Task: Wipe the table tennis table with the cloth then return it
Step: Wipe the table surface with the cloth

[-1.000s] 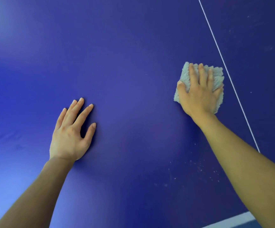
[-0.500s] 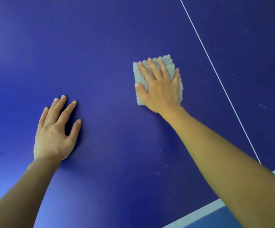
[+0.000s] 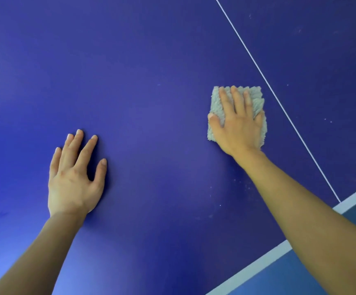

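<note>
**Wipe in progress, cloth return pending**

The right hand (image 3: 238, 126) was laid flat on the folded grey terry cloth (image 3: 257, 101), fingers straight, thumb out to the side. The cloth was pressed onto the blue table tennis table (image 3: 151, 81), not gripped, and it showed past the fingertips and on both sides of the palm. The left hand (image 3: 72, 179) was planted flat on bare table, well apart from the right hand, fingers straight and slightly fanned, nothing held. It was judged to be a brace.

The thin white centre line (image 3: 280, 103) ran just outboard of the right hand, near the cloth but not touched by it. The white edge stripe (image 3: 258, 262) was crossed by the right forearm.

Progress, as judged: wiping phase, partway at best.
- Pale specks (image 3: 243, 184) were seen just behind the right wrist, with more beyond the centre line, so those zones were taken as not yet done.
- The surface between the hands looked clean, but glare near the left forearm made that hard to confirm.
- The rest of the table was out of view, so total coverage could not be told.
- The return step was not started: the cloth was on the table and no storage spot was in view.
</note>
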